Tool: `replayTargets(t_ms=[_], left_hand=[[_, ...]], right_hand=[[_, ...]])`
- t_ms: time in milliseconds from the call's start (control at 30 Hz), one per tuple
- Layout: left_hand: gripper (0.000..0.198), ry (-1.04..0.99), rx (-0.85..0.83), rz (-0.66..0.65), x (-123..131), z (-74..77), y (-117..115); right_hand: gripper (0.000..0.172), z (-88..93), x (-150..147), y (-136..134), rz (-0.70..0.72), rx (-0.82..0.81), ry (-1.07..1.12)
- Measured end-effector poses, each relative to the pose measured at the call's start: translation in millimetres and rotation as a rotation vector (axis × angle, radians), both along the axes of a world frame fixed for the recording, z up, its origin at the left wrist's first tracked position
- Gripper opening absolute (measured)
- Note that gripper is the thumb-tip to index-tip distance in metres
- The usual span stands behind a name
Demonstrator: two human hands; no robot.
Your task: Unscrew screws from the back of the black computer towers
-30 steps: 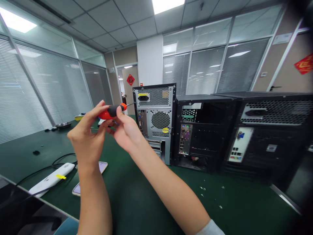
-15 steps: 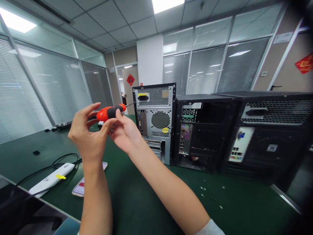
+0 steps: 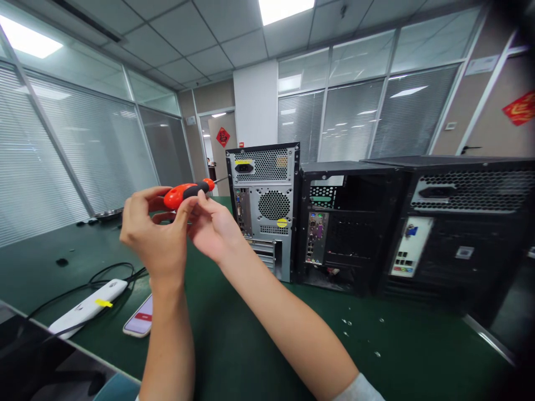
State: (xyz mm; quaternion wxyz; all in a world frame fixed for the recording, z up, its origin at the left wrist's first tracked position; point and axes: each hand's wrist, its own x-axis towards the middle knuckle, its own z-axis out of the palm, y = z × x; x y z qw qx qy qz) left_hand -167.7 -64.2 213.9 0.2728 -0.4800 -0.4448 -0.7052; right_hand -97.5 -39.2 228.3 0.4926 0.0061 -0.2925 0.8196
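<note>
Both my hands are raised above the green table (image 3: 251, 345), holding a screwdriver (image 3: 188, 192) with a red and black handle. Its thin shaft points right, toward the top left corner of the grey computer case (image 3: 264, 206). My left hand (image 3: 154, 234) pinches the rear of the handle between thumb and fingers. My right hand (image 3: 213, 228) holds the handle's front part from below, thumb on the black grip.
Two black computer cases (image 3: 346, 223) (image 3: 463, 234) stand to the right of the grey one, backs toward me. A white power strip (image 3: 86, 306) with black cables and a phone (image 3: 140, 320) lie at the left. Small screws (image 3: 346, 323) are scattered on the table at the right.
My left hand has shifted its fingers along the handle's rear and moved slightly right. The screwdriver has tipped a little and stays close to the grey case's corner.
</note>
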Motion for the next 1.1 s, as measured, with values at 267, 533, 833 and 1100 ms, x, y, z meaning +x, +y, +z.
replayTargets(t_ms=[267, 533, 833, 1100], left_hand=[[0.033, -0.008, 0.001, 0.000, 1.0, -0.1, -2.0], [0.028, 0.040, 0.020, -0.018, -1.5, -0.7, -3.1], [0.035, 0.057, -0.037, 0.013, -1.0, 0.6, -7.3], [0.035, 0.110, -0.045, 0.106, -5.5, -0.6, -5.6]], right_hand=[[0.026, -1.6, 1.1, 2.1, 0.048, -0.004, 0.028], [0.024, -1.0, 3.1, 0.2, 0.049, -0.004, 0.051], [0.026, -1.7, 2.6, 0.6, 0.047, 0.004, 0.055], [0.026, 0.0, 3.2, -0.8, 0.044, -0.005, 0.075]])
